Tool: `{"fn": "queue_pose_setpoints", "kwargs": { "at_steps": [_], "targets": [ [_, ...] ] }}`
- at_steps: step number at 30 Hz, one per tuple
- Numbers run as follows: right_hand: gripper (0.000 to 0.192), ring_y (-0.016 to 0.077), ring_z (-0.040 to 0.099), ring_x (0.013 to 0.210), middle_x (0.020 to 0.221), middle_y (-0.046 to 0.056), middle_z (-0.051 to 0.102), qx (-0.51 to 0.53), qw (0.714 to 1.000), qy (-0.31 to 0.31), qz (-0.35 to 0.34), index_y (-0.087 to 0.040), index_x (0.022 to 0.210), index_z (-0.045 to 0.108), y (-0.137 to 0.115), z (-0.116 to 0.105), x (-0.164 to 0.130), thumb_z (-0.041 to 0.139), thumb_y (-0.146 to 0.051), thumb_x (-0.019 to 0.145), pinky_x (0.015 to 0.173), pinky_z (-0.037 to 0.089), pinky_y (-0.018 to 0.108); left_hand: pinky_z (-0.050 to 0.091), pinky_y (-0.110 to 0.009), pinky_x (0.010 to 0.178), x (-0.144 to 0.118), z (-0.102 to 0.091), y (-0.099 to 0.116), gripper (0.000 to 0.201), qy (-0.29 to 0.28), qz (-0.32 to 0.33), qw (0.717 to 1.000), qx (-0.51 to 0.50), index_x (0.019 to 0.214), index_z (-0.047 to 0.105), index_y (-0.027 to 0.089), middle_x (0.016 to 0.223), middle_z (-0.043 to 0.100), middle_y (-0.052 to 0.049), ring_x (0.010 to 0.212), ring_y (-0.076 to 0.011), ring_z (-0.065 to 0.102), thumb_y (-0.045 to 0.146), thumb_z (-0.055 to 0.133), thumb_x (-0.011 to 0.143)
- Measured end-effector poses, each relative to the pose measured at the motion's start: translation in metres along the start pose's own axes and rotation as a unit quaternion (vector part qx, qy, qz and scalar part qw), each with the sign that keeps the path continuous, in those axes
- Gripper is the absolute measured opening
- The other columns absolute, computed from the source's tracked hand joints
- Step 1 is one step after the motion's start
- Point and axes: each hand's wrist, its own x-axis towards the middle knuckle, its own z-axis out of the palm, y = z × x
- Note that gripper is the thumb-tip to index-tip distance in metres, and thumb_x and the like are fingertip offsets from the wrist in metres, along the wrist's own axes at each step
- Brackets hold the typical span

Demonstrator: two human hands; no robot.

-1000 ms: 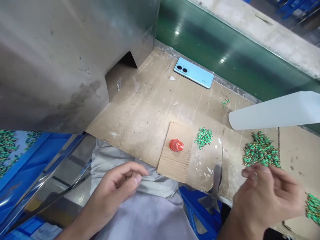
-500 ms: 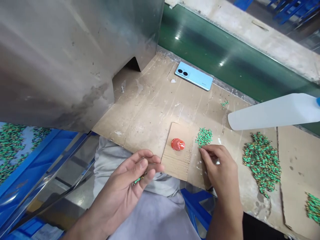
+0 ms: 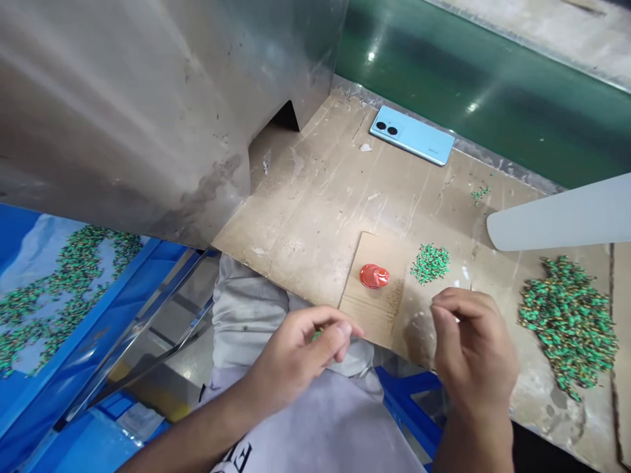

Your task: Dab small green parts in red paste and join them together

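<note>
My left hand (image 3: 296,351) hovers over my lap with its fingers curled around a few small green parts (image 3: 317,334), just a bit of green showing. My right hand (image 3: 470,345) is at the front edge of the cardboard-covered bench (image 3: 315,217), fingers pinched together; whether it holds a part is hidden. Just beyond it lies a small pile of green parts (image 3: 430,262), with a red cap (image 3: 374,276) to its left. A big heap of green parts (image 3: 569,322) lies to the right.
A light blue phone (image 3: 412,135) lies at the back of the bench beside a green conveyor belt (image 3: 493,85). A metal housing (image 3: 148,105) rises at left. A blue bin (image 3: 59,295) with green parts sits lower left. A white plastic piece (image 3: 562,213) juts in from the right.
My right hand came from the big heap to the small pile, then drew back to the bench edge with fingers pinched. My left hand closed around green parts. The view shifted left.
</note>
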Motion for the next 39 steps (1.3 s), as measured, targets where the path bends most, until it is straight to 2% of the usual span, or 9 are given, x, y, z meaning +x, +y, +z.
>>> {"fn": "queue_pose_setpoints", "kwargs": {
  "at_steps": [3, 6, 11, 15, 18, 21, 24, 31, 39],
  "targets": [
    [0.02, 0.02, 0.067, 0.09, 0.099, 0.005, 0.067, 0.088, 0.989, -0.063, -0.102, -0.022, 0.11, 0.065, -0.03, 0.008, -0.004, 0.064, -0.006, 0.099, 0.078, 0.056, 0.033, 0.045, -0.025, 0.063, -0.003, 0.007, 0.0, 0.03, 0.0, 0.049, 0.987, 0.156, 0.104, 0.079, 0.016, 0.085, 0.071, -0.005, 0.075, -0.0164, 0.059, 0.041, 0.062, 0.105],
    [0.026, 0.0195, 0.068, 0.087, 0.101, 0.006, 0.068, 0.101, 0.977, -0.106, -0.153, -0.02, 0.115, 0.065, -0.049, 0.014, -0.005, 0.062, 0.0, 0.098, 0.071, 0.06, 0.031, 0.049, -0.027, 0.067, -0.005, 0.011, 0.002, 0.03, -0.014, 0.073, 0.976, 0.207, 0.107, 0.077, 0.016, 0.088, 0.073, -0.005, 0.081, -0.0191, 0.066, 0.04, 0.06, 0.107],
    [0.031, 0.0191, 0.072, 0.087, 0.102, 0.006, 0.071, 0.155, 0.968, -0.138, -0.142, -0.019, 0.116, 0.066, -0.054, 0.014, -0.001, 0.061, 0.003, 0.095, 0.072, 0.063, 0.031, 0.049, -0.026, 0.064, -0.007, 0.008, 0.008, 0.023, -0.008, 0.132, 0.956, 0.262, 0.094, 0.076, 0.016, 0.083, 0.075, -0.004, 0.074, -0.0168, 0.066, 0.028, 0.06, 0.105],
    [0.032, 0.0177, 0.073, 0.093, 0.103, 0.006, 0.071, 0.199, 0.963, -0.148, -0.103, -0.018, 0.116, 0.065, -0.056, 0.013, 0.002, 0.062, 0.004, 0.093, 0.079, 0.064, 0.028, 0.047, -0.023, 0.06, -0.003, 0.005, 0.007, 0.017, 0.004, 0.241, 0.919, 0.313, 0.09, 0.075, 0.015, 0.073, 0.07, -0.001, 0.063, -0.0124, 0.059, 0.018, 0.064, 0.103],
    [0.03, 0.0175, 0.074, 0.088, 0.1, 0.006, 0.073, 0.19, 0.966, -0.148, -0.092, -0.018, 0.115, 0.066, -0.058, 0.013, 0.005, 0.064, 0.003, 0.094, 0.076, 0.063, 0.028, 0.044, -0.022, 0.056, -0.001, 0.004, 0.005, 0.014, 0.023, 0.296, 0.897, 0.329, 0.088, 0.075, 0.014, 0.07, 0.067, -0.001, 0.059, -0.0112, 0.056, 0.013, 0.068, 0.1],
    [0.025, 0.0171, 0.072, 0.079, 0.093, 0.004, 0.072, 0.191, 0.965, -0.157, -0.092, -0.02, 0.11, 0.067, -0.058, 0.012, 0.009, 0.065, 0.0, 0.095, 0.068, 0.061, 0.029, 0.044, -0.022, 0.054, 0.0, 0.003, 0.007, 0.014, 0.04, 0.281, 0.901, 0.329, 0.085, 0.074, 0.016, 0.068, 0.067, 0.0, 0.057, -0.0109, 0.056, 0.012, 0.07, 0.098],
    [0.025, 0.0171, 0.071, 0.075, 0.089, 0.004, 0.071, 0.205, 0.961, -0.166, -0.085, -0.021, 0.108, 0.066, -0.057, 0.013, 0.013, 0.064, 0.0, 0.094, 0.065, 0.061, 0.029, 0.044, -0.022, 0.054, 0.001, 0.003, 0.009, 0.015, 0.032, 0.256, 0.91, 0.324, 0.084, 0.074, 0.017, 0.067, 0.066, 0.001, 0.056, -0.0109, 0.055, 0.013, 0.07, 0.098],
    [0.027, 0.0173, 0.068, 0.072, 0.086, 0.004, 0.069, 0.25, 0.948, -0.184, -0.066, -0.021, 0.106, 0.065, -0.052, 0.014, 0.02, 0.062, 0.002, 0.09, 0.061, 0.06, 0.03, 0.04, -0.021, 0.052, 0.009, 0.004, 0.01, 0.011, 0.017, 0.264, 0.92, 0.289, 0.086, 0.074, 0.016, 0.065, 0.06, 0.003, 0.054, -0.0089, 0.049, 0.013, 0.073, 0.096],
    [0.019, 0.0162, 0.066, 0.074, 0.085, 0.002, 0.065, 0.329, 0.911, -0.249, -0.007, -0.021, 0.104, 0.063, -0.046, 0.009, 0.032, 0.06, -0.004, 0.096, 0.061, 0.057, 0.028, 0.04, -0.02, 0.055, 0.012, 0.005, 0.014, 0.014, 0.016, 0.219, 0.941, 0.258, 0.083, 0.073, 0.019, 0.065, 0.06, 0.004, 0.056, -0.0086, 0.05, 0.016, 0.074, 0.096]
  ]
}}
